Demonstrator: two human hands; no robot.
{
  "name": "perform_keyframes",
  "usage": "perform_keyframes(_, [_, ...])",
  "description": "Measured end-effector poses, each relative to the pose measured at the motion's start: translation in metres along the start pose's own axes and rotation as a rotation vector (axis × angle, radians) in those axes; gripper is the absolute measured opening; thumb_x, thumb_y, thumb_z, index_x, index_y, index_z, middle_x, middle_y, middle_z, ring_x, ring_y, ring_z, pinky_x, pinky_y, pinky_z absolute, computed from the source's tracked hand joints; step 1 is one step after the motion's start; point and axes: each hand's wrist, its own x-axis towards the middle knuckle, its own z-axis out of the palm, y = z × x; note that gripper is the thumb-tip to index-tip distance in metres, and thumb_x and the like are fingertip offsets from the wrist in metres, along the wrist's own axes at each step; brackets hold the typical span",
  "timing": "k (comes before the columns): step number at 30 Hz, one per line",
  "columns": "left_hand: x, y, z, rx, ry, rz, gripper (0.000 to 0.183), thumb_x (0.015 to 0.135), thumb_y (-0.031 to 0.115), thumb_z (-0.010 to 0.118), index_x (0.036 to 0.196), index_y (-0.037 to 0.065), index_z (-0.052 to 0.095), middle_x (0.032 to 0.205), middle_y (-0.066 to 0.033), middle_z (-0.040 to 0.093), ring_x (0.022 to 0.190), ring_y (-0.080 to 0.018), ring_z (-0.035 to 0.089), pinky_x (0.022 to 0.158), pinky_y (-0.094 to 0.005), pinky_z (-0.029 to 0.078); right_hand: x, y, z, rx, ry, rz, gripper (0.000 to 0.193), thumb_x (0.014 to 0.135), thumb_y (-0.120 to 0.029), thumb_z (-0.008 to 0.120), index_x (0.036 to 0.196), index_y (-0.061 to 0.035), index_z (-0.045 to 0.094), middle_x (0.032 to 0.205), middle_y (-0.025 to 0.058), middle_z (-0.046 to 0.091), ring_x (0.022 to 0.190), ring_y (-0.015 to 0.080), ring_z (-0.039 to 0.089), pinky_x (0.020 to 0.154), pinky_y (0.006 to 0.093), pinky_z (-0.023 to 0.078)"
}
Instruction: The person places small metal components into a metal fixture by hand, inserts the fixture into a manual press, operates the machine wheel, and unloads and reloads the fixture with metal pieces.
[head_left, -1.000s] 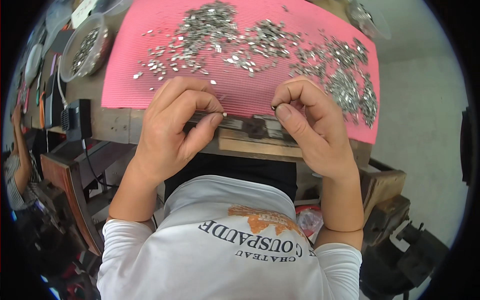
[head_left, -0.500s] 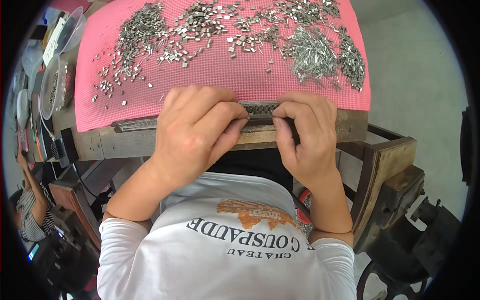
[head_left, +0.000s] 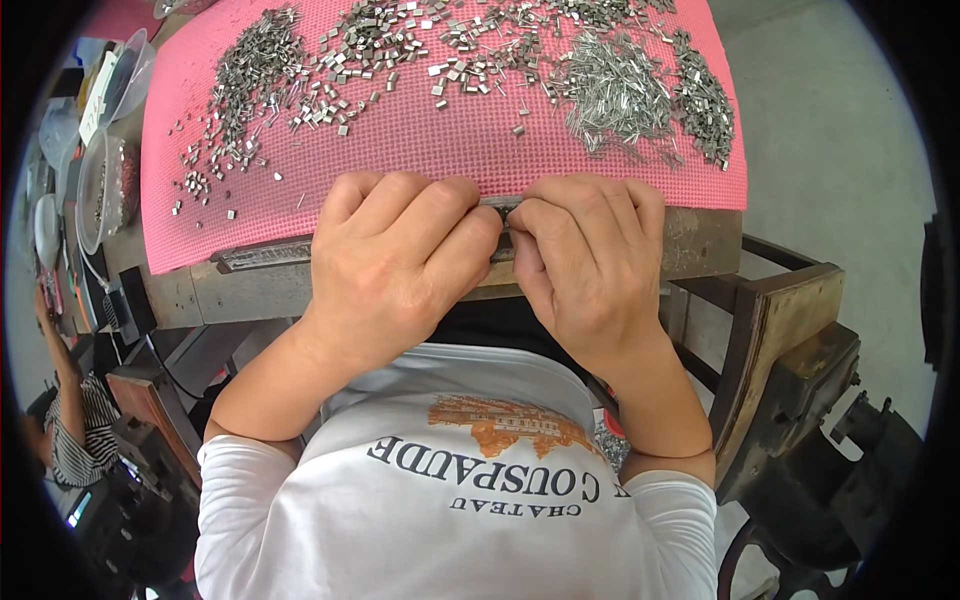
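Currently, your dark metal bar lies along the near edge of the worktop, by the edge of the pink mat; long axis approx. L–R, L end angled slightly toward you. Its mid part is mostly under your hands; R end hidden, can't tell where it stops.

Your L hand is palm-down, fingers curled, tips out of sight; can't tell if they're clamped on a pc. Your R hand is also palm-down, index bent to the bar w/ thumb below; can't tell if it's pinching anything. Fingertips of both are v. near each other.

Vs. 0.5 s ago: hands closer tog.; the wider stretch of bar btwn them is now mostly covered.
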Motion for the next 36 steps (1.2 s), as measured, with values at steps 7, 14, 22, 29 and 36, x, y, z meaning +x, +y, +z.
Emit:
perform_keyframes(7, [0.003,-0.003,0.003,-0.187,0.025,-0.144,0.026,0.069,0.005,0.080,0.092,0.011,0.071,0.094,-0.0028,0.066,0.082,-0.0244,0.061,0.070,-0.0372,0.049,-0.001,0.005,-0.006,0.101,0.018,0.008,0.025,0.076,-0.005,0.071,0.100,-0.0047,0.068,0.100,0.0063,0.065,0.090,0.0241,0.063,0.082,0.0403,0.043])
perform_keyframes(14, [0.002,-0.004,-0.001,-0.275,-0.025,-0.208,0.028,0.071,-0.001,0.081,0.097,0.005,0.073,0.097,-0.0086,0.069,0.088,-0.0276,0.065,0.074,-0.0373,0.051,-0.009,0.008,-0.007,0.249,0.147,0.099,0.032,0.076,0.004,0.071,0.106,-0.0047,0.066,0.095,0.0079,0.065,0.086,0.0278,0.063,0.080,0.0390,0.043])
perform_keyframes(22, [0.002,-0.005,-0.001,-0.276,-0.008,-0.190,0.030,0.071,-0.001,0.082,0.099,0.005,0.073,0.097,-0.0091,0.070,0.088,-0.0272,0.065,0.074,-0.0372,0.051,-0.012,0.001,-0.004,0.251,0.144,0.186,0.024,0.084,0.005,0.069,0.106,-0.0061,0.064,0.096,0.0062,0.067,0.087,0.0259,0.063,0.085,0.0375,0.039])
perform_keyframes(29, [0.001,-0.005,0.001,-0.268,0.033,-0.169,0.033,0.070,-0.002,0.082,0.102,0.005,0.074,0.095,-0.0087,0.071,0.085,-0.0266,0.066,0.073,-0.0359,0.051,-0.011,-0.003,-0.001,0.270,0.142,0.366,0.014,0.087,-0.005,0.073,0.099,-0.0121,0.072,0.104,0.0014,0.070,0.100,0.0205,0.060,0.089,0.0355,0.032])
perform_keyframes(36, [-0.001,-0.004,0.004,-0.274,0.047,-0.167,0.035,0.070,-0.002,0.082,0.103,0.005,0.074,0.095,-0.0088,0.071,0.085,-0.0263,0.066,0.072,-0.0359,0.051,-0.014,-0.007,0.001,0.267,0.074,0.400,0.012,0.086,-0.007,0.074,0.095,-0.0135,0.075,0.105,-0.0001,0.070,0.102,0.0201,0.060,0.089,0.0352,0.031])
